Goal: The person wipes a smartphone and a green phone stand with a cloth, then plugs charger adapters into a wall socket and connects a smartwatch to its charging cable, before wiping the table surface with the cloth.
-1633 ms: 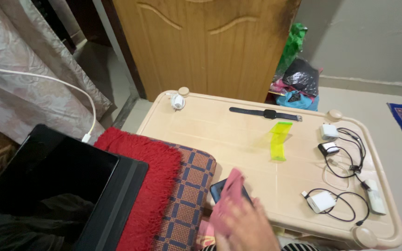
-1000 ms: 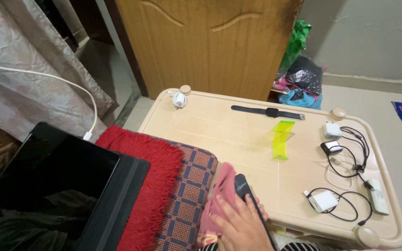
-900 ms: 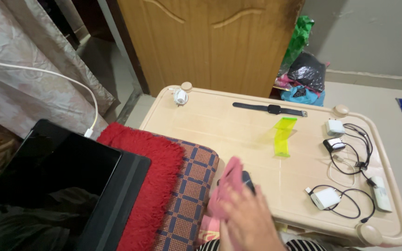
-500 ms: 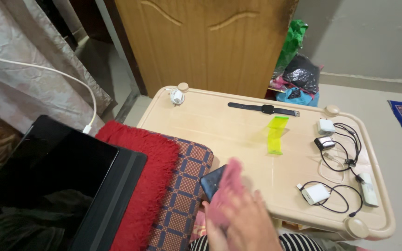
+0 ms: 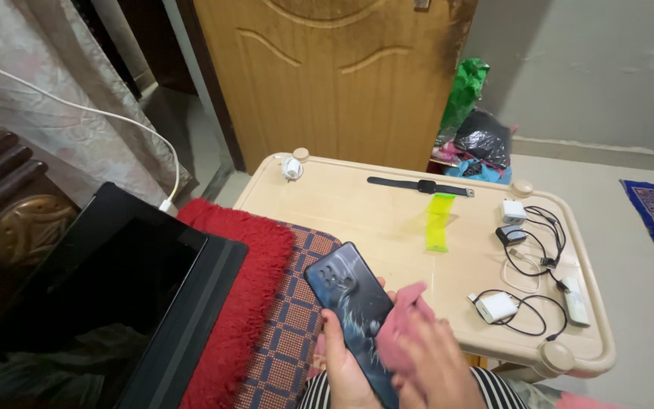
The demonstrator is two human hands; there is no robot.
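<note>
Head view | left hand (image 5: 340,362) fingers curled round phone (image 5: 351,305) edges | right hand (image 5: 437,369) fingers pressed together on pink cloth (image 5: 400,323) | phone looks stiff, smooth, slippery, breakable; grip sides | near table (image 5: 342,198) front edge

The phone (image 5: 353,314) is a slim dark slab, seen from its back, which carries a dark blue-grey cover with a pale, smoky pattern. It is lifted clear of the counter (image 5: 357,212) and tilted, its top corner pointing up and to the left, over the checked cushion's edge; its lower end is hidden at the bottom of the view. The pink cloth (image 5: 401,322) is a small, soft, bunched rag lying against the phone's right edge and lower back. How much of the cover it hides is hard to tell, since the cloth looks slightly blurred.
</note>
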